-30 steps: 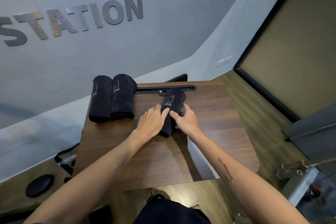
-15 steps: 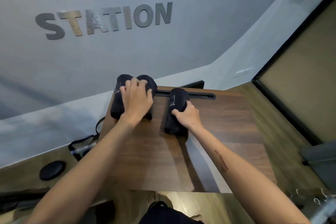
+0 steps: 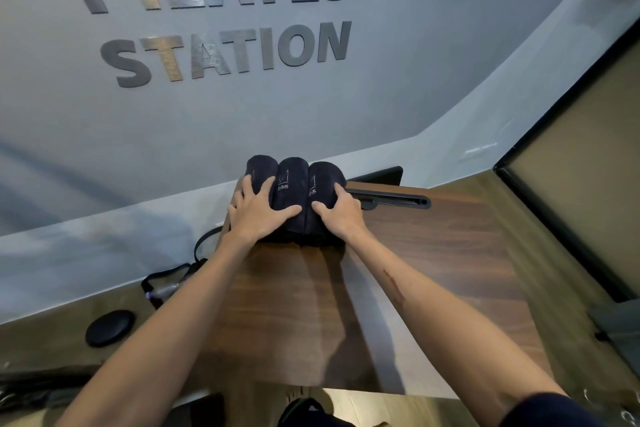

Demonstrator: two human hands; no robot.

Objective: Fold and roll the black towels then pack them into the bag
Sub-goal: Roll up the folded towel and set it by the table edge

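While the three rolled black towels (image 3: 294, 196) sit touching at the wooden table's (image 3: 433, 253) far-left corner, left hand (image 3: 258, 211) and right hand (image 3: 337, 213) press spread-fingered on the outer rolls; soft and light, they likely need squeezing from both ends.

We see a grey wall (image 3: 173, 121) filling the upper frame, with raised metallic letters (image 3: 221, 14) reading PILATES STATION. A wooden table (image 3: 433, 270) sits centre frame, with a black slotted bar (image 3: 391, 199) along its far edge, right of centre. At lower left we note a black round pad (image 3: 110, 328) on the floor, and black straps (image 3: 166, 282) just above it by the table's left edge. A dark-framed tan panel (image 3: 588, 184) stands at right.
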